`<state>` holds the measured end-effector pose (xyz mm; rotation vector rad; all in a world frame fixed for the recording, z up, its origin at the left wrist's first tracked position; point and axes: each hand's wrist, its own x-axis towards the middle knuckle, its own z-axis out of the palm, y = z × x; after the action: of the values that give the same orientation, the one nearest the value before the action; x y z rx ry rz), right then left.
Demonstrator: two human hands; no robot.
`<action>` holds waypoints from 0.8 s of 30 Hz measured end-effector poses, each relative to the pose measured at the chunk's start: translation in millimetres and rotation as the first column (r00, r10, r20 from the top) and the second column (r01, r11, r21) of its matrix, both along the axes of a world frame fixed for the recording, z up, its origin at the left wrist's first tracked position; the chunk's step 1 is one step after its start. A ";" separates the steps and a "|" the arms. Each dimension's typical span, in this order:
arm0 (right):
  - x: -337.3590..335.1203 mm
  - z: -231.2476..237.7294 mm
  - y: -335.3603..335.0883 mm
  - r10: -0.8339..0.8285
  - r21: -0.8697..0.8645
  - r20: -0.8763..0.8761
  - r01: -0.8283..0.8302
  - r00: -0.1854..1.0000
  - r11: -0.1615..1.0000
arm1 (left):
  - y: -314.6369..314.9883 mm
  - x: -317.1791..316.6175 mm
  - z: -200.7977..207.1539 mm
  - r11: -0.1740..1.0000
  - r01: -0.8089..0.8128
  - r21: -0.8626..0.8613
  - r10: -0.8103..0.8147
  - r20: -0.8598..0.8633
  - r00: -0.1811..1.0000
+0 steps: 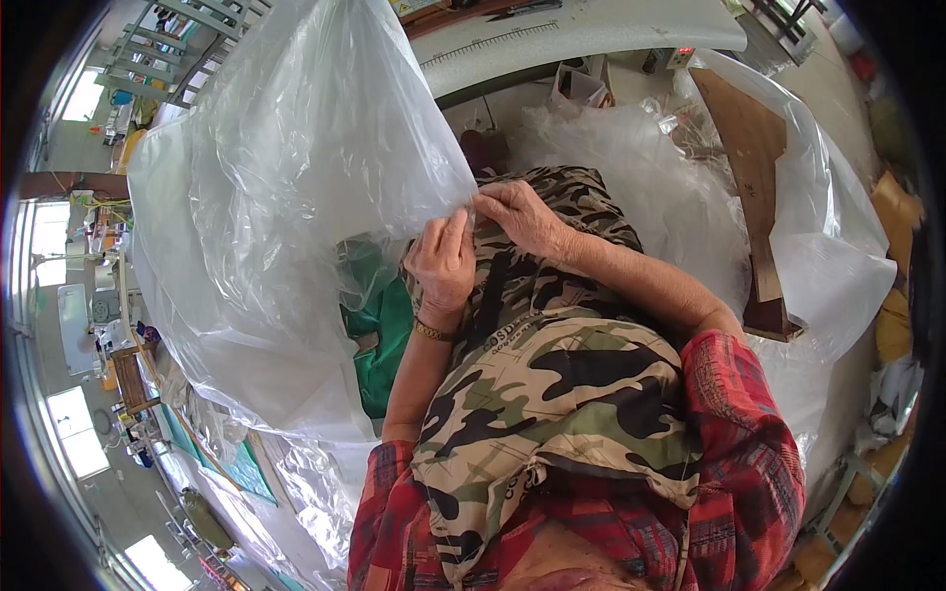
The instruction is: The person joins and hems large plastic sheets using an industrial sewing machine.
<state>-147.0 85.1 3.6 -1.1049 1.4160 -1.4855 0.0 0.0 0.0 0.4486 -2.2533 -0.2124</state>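
Left hand (441,264) and right hand (529,219) pinch plastic sheet (296,177) by its edge, probably the best hold: likely light, limp, slippery.

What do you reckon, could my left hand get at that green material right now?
Probably yes: your left hand looks close by, and the green material shows partly uncovered. That hand's grip is on the clear plastic sheet, so it would likely have to let go first.

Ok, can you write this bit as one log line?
left hand: fingers at sheet edge | right hand: pinching same edge | sheet: clear plastic | apron: camouflage, worn
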 end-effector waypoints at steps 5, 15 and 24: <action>5.5 11.1 2.1 0.046 -0.101 0.141 -0.031 0.989 0.994 | 5.5 3.4 16.8 0.997 0.039 -0.071 -0.038 0.021 0.999; 9.0 8.9 0.6 -0.003 0.021 0.145 0.000 0.989 1.000 | 19.1 21.5 41.1 0.992 0.103 -0.069 -0.098 0.075 0.992; 22.0 51.5 15.1 0.052 0.026 0.353 -0.066 0.934 0.998 | -22.7 29.0 6.1 0.974 -0.122 -0.194 0.122 -0.010 0.992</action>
<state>-125.0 100.1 55.1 -0.8004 1.1445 -1.5190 29.0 -22.7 6.1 0.4802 -2.2135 0.0711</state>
